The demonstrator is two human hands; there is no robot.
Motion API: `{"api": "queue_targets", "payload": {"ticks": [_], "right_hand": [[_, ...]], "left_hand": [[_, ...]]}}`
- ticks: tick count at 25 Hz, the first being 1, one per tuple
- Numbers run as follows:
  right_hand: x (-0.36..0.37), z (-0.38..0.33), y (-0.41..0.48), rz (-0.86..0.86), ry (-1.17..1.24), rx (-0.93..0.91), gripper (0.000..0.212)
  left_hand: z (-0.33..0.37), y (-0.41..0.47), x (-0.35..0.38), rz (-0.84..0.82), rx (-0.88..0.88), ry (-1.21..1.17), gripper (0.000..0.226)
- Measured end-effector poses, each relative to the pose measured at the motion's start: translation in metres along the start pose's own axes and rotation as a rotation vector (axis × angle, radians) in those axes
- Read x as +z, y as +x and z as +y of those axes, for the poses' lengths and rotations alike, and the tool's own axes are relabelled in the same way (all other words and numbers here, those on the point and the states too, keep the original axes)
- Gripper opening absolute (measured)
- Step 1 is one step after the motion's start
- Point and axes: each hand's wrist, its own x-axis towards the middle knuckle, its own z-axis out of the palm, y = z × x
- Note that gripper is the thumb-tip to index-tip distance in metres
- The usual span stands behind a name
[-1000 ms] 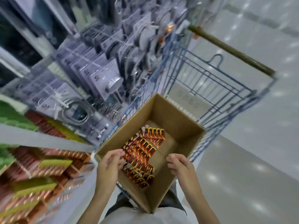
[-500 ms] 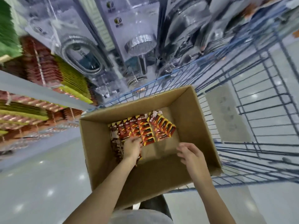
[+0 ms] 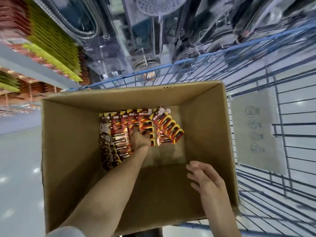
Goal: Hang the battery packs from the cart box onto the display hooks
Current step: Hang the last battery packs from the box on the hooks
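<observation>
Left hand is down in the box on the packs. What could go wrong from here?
The packs lie overlapped in tight rows, so the left hand may drag up several and drop some. The loose group at right sits askew and may slide. The right hand hovers open, not steadying the box.

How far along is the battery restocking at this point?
Early or mid-job. Hooks on the display already carry packs. The left hand reaches into the cardboard box onto the battery packs; the right hand hovers empty. Many packs remain boxed, unhung.
</observation>
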Motion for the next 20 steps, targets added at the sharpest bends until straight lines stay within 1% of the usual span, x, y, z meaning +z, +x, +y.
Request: {"api": "queue_targets", "payload": {"ticks": [1, 4, 8, 11, 14, 15, 17, 20], "right_hand": [[0.002, -0.002, 0.001, -0.010, -0.005, -0.005, 0.011], [0.007, -0.010, 0.006, -0.026, -0.028, -0.026, 0.011], [0.030, -0.027, 0.040, -0.098, -0.068, -0.091, 0.014], [0.066, -0.034, 0.106, -0.101, -0.213, -0.088, 0.008], [0.102, -0.022, 0.181, -0.045, -0.463, -0.076, 0.008], [0.109, -0.011, 0.204, -0.030, -0.563, -0.087, 0.012], [0.117, 0.008, 0.239, -0.037, -0.712, -0.110, 0.029], [0.122, 0.023, 0.260, 0.003, -0.878, -0.182, 0.070]], "left_hand": [[0.000, 0.002, 0.003, 0.003, -0.003, -0.012, 0.046], [0.003, 0.000, 0.004, -0.069, -0.020, -0.059, 0.043], [-0.005, -0.031, -0.026, -0.141, 0.014, -0.131, 0.035], [-0.022, -0.070, -0.067, -0.176, -0.011, -0.209, 0.027], [-0.033, -0.099, -0.104, -0.200, -0.080, -0.348, 0.029], [-0.033, -0.108, -0.114, -0.218, -0.103, -0.400, 0.029], [-0.033, -0.115, -0.131, -0.260, -0.115, -0.486, 0.027], [-0.034, -0.117, -0.148, -0.309, -0.089, -0.528, 0.028]]}}
